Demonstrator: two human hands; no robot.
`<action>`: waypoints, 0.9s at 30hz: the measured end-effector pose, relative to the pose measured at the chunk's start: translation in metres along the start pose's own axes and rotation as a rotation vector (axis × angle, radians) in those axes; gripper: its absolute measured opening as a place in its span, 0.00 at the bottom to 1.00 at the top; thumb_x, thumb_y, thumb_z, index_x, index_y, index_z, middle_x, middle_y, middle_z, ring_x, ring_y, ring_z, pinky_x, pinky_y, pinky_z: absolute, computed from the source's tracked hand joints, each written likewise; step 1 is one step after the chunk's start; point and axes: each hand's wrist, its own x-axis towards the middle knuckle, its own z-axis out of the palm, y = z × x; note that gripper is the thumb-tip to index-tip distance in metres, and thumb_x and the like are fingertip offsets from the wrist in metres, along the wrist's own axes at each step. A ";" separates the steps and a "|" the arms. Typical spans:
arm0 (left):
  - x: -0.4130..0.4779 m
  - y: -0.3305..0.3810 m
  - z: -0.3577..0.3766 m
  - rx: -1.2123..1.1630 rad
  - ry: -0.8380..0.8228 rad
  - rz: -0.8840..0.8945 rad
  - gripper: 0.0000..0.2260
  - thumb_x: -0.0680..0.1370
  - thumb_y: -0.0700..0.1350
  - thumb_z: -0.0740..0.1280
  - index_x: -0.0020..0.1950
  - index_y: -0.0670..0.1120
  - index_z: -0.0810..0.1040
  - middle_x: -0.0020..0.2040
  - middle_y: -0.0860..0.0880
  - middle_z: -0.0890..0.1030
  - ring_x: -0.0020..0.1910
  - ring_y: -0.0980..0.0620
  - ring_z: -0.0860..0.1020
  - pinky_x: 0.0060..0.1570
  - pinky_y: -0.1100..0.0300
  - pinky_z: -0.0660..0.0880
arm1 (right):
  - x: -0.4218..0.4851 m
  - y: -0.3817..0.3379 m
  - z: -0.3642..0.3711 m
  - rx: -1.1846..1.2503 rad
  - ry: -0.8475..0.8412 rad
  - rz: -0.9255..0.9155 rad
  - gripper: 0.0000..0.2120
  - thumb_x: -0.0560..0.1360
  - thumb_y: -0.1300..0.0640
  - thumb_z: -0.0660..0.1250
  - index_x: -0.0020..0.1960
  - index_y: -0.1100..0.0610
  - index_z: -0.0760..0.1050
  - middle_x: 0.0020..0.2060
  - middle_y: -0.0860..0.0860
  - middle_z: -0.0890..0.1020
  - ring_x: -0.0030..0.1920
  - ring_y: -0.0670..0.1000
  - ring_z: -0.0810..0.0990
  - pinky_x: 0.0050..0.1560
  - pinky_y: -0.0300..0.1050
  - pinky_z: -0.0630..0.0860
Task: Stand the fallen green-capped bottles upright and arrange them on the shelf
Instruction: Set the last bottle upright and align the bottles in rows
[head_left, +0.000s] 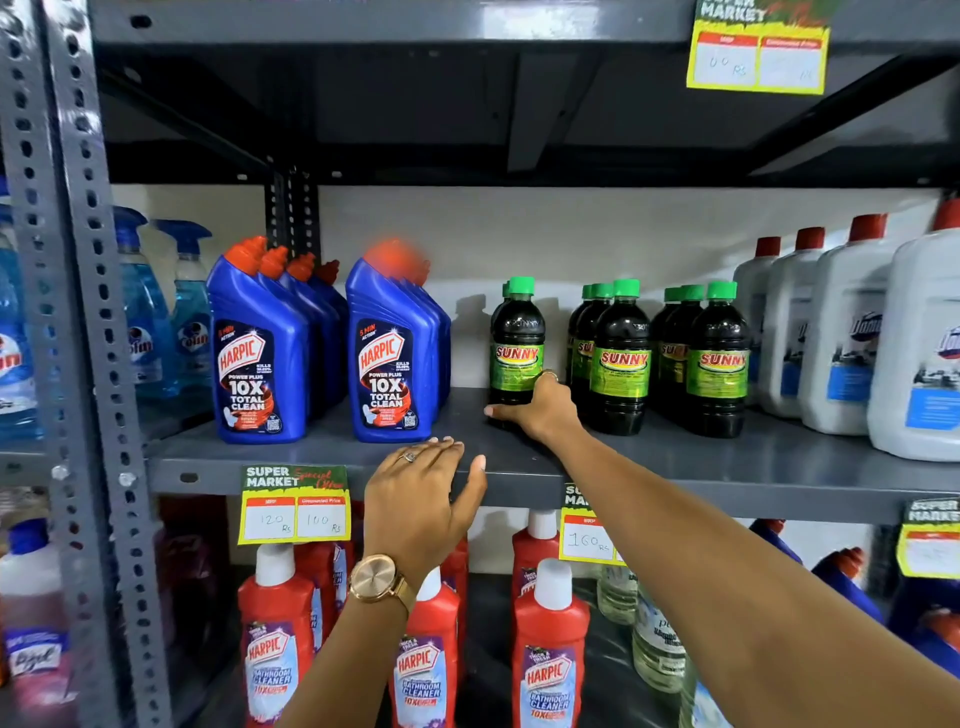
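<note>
The right hand (540, 410) gripped the base of the leftmost green-capped bottle (517, 343), upright on the shelf (332, 441). The left hand (421, 493) rested spread on the shelf's near edge.

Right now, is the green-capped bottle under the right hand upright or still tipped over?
Upright. The Sunny bottle stands on its base on the shelf, green cap on top and label level, with the right hand gripping its lower body.

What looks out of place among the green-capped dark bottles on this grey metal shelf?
No bottle lies fallen; all stand upright. The left row of green-capped dark bottles, gripped at its base by the right hand, stands further apart than the other two rows do. The left hand rests on the shelf edge.
</note>
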 end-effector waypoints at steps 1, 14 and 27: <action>0.001 0.002 -0.003 0.001 -0.022 -0.024 0.21 0.77 0.57 0.57 0.47 0.46 0.85 0.46 0.50 0.86 0.46 0.51 0.84 0.49 0.58 0.77 | 0.001 0.001 0.000 0.009 -0.004 0.006 0.40 0.62 0.45 0.80 0.65 0.63 0.67 0.62 0.60 0.78 0.62 0.61 0.77 0.62 0.54 0.75; 0.098 0.044 -0.002 -0.459 -0.629 -0.440 0.44 0.68 0.52 0.77 0.72 0.41 0.53 0.62 0.45 0.73 0.64 0.43 0.72 0.54 0.58 0.68 | -0.014 0.043 -0.092 -0.239 -0.057 0.180 0.22 0.64 0.47 0.79 0.38 0.60 0.71 0.41 0.57 0.80 0.49 0.58 0.81 0.43 0.48 0.78; 0.122 0.020 0.073 -0.585 -0.613 -0.575 0.32 0.56 0.50 0.83 0.57 0.47 0.79 0.55 0.47 0.82 0.52 0.48 0.79 0.55 0.59 0.74 | 0.017 0.081 -0.098 0.115 -0.072 0.168 0.42 0.58 0.54 0.84 0.65 0.63 0.68 0.62 0.59 0.77 0.63 0.59 0.75 0.64 0.52 0.73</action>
